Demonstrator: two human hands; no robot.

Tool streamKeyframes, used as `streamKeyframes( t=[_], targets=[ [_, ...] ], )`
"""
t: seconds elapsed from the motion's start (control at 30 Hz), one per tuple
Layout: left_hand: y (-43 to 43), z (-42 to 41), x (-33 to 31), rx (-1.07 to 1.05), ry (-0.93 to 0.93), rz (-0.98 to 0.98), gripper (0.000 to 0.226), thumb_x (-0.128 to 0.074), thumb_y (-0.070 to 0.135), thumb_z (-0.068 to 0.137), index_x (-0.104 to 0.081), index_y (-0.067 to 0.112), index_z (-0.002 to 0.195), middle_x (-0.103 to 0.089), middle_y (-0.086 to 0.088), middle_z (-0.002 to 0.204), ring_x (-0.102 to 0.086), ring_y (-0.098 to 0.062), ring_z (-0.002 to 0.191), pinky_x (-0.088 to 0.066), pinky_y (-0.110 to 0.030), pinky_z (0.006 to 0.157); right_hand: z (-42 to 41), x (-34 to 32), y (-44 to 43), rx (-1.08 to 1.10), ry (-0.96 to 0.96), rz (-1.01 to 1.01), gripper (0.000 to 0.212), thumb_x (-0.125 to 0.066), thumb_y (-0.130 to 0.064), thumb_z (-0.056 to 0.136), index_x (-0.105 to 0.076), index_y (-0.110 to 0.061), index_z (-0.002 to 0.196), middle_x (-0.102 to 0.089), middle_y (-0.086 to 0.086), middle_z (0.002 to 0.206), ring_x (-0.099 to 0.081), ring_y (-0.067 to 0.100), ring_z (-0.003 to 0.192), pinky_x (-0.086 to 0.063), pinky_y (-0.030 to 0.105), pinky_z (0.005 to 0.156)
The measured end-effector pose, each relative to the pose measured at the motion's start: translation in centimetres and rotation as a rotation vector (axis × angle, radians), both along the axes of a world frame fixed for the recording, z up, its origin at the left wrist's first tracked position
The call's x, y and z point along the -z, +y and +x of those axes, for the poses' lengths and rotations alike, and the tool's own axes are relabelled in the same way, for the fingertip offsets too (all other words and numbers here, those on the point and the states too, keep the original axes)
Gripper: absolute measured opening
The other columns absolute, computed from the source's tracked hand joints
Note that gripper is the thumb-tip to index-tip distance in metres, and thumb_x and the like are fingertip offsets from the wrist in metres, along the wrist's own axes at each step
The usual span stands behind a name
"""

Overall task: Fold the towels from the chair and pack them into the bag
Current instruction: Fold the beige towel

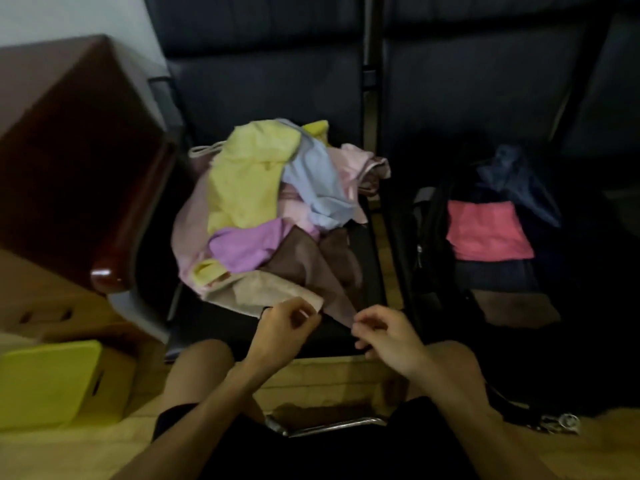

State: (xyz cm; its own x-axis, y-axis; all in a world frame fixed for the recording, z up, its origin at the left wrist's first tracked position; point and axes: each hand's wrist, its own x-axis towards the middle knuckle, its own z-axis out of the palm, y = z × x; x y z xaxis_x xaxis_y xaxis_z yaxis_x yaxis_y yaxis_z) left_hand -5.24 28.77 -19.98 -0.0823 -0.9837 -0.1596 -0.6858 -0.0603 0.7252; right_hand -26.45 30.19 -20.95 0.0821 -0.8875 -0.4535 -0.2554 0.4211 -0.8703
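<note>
1. Two hands, bare, both low in the middle of the view over the front edge of the chair [362, 282].
2. Left hand [284, 322]: fingers curled in, thumb and fingertips closed on the near corner of the beige towel [263, 289]. The frame is blurred, so how firm the pinch is cannot be told.
3. Right hand [388, 332]: fingers curled, fingertips pinching the pointed near tip of the brown towel [304, 258], just beside the left hand.
4. Pile of towels [311, 216], unfolded and heaped on the dark chair seat: yellow towel [242, 181] and pale blue towel [311, 174] on top, pink ones behind and along the left side, purple towel [246, 244] lower down, the beige and brown ones nearest the person.
5. Bag [433, 265], dark, lying open on the next seat to the right, well apart from both hands. One folded coral towel [488, 230] lies flat inside it, with dark blue cloth behind.
6. Chairs: dark padded seats and backs in a row, with a metal frame.
7. Left of the chair: a red-brown wooden cabinet [76, 150], a cardboard box [45, 306] below it, and a yellow box [48, 382] on the floor.
8. Floor [329, 379]: light wood. The person's bare knees and dark shorts fill the lower edge.
</note>
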Motion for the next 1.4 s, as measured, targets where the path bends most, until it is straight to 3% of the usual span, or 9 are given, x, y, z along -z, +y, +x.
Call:
streamKeyframes(
  t=[0.13, 0.27, 0.43, 0.6, 0.8, 0.87, 1.07, 1.27, 1.4],
  targets=[
    [0.0, 4.9, 2.4, -0.132, -0.058, 0.059, 0.005, -0.072, 0.028, 0.089, -0.068, 0.027, 0.088, -0.067, 0.011, 0.075, -0.063, 0.000, 0.070, -0.049, -0.015, 0.061, 5.2, 2.0, -1.2, -0.121, 0.298, -0.137, 0.014, -0.074, -0.027, 0.087, -0.065, -0.028, 0.097, -0.066, -0.016, 0.086, -0.063, 0.001, 0.076, -0.051, 0.022, 0.069],
    [-1.2, 6.0, 4.6, -0.152, -0.144, 0.020, 0.014, -0.070, 0.031, 0.088, -0.065, 0.027, 0.100, -0.065, 0.010, 0.083, -0.063, -0.006, 0.077, -0.058, -0.035, 0.072, 8.6, 2.3, -2.8, -0.109, 0.433, -0.155, 0.030, -0.072, -0.026, 0.088, -0.059, -0.024, 0.114, -0.065, -0.014, 0.094, -0.061, 0.006, 0.090, -0.038, 0.011, 0.064],
    [-3.0, 5.7, 7.1, -0.041, -0.257, -0.127, 0.028, -0.064, 0.029, 0.091, -0.053, 0.030, 0.117, -0.064, 0.005, 0.106, -0.065, -0.016, 0.089, -0.056, -0.039, 0.067, 11.1, 3.8, -4.9, 0.065, 0.403, -0.014, 0.067, -0.074, -0.022, 0.086, -0.039, -0.020, 0.143, -0.064, 0.004, 0.123, -0.059, 0.024, 0.118, -0.048, 0.037, 0.094],
    [-4.0, 6.2, 8.6, 0.060, -0.293, -0.094, 0.029, -0.060, 0.030, 0.094, -0.049, 0.027, 0.121, -0.061, 0.001, 0.120, -0.065, -0.021, 0.100, -0.057, -0.039, 0.072, 11.1, 4.2, -6.2, -0.014, 0.554, 0.009, 0.019, -0.068, -0.030, 0.091, -0.067, -0.022, 0.107, -0.068, -0.003, 0.105, -0.064, 0.018, 0.100, -0.052, 0.032, 0.081],
    [-2.6, 5.5, 8.7, 0.156, -0.157, -0.113, 0.047, -0.068, 0.063, 0.079, -0.051, 0.030, 0.107, -0.059, 0.013, 0.110, -0.059, -0.007, 0.097, -0.055, -0.031, 0.074, 10.8, 2.1, -6.0, -0.058, 0.336, 0.099, 0.029, -0.064, -0.043, 0.092, -0.073, -0.015, 0.088, -0.069, -0.005, 0.082, -0.064, 0.009, 0.079, -0.053, 0.032, 0.069],
    [-1.9, 4.9, 8.2, 0.113, -0.175, -0.183, 0.054, -0.065, 0.069, 0.076, -0.055, 0.027, 0.110, -0.058, 0.013, 0.108, -0.055, -0.005, 0.096, -0.052, -0.027, 0.075, 11.1, 0.7, -5.9, -0.041, 0.212, 0.139, 0.031, -0.066, -0.041, 0.091, -0.075, -0.012, 0.088, -0.069, -0.002, 0.074, -0.061, 0.008, 0.066, -0.048, 0.027, 0.054],
    [-1.0, 4.1, 4.5, -0.069, -0.046, -0.393, 0.022, -0.062, 0.033, 0.091, -0.062, 0.020, 0.109, -0.065, 0.003, 0.100, -0.062, -0.014, 0.086, -0.055, -0.035, 0.065, 11.5, -4.0, -5.9, 0.008, 0.012, 0.094, 0.026, -0.071, -0.032, 0.090, -0.073, -0.010, 0.076, -0.057, -0.007, 0.050, -0.049, 0.008, 0.051, -0.034, 0.022, 0.048],
    [-1.3, 4.7, -2.9, -0.198, 0.278, -0.396, 0.015, -0.054, 0.024, 0.100, -0.059, 0.014, 0.089, -0.062, 0.004, 0.081, -0.059, -0.010, 0.074, -0.053, -0.035, 0.066, 11.1, -8.4, -5.7, -0.064, -0.024, -0.133, 0.008, -0.071, -0.027, 0.089, -0.071, -0.019, 0.093, -0.069, -0.007, 0.078, -0.064, 0.008, 0.076, -0.047, 0.022, 0.059],
    [-1.4, 5.7, -7.2, -0.277, 0.324, -0.385, 0.030, -0.058, 0.034, 0.098, -0.058, 0.010, 0.079, -0.062, -0.010, 0.072, -0.050, -0.009, 0.061, -0.044, -0.031, 0.058, 10.2, -10.1, -4.5, -0.154, 0.004, -0.262, 0.031, -0.083, -0.016, 0.077, -0.067, -0.017, 0.104, -0.071, 0.000, 0.100, -0.066, 0.014, 0.095, -0.055, 0.024, 0.076]
  ],
)
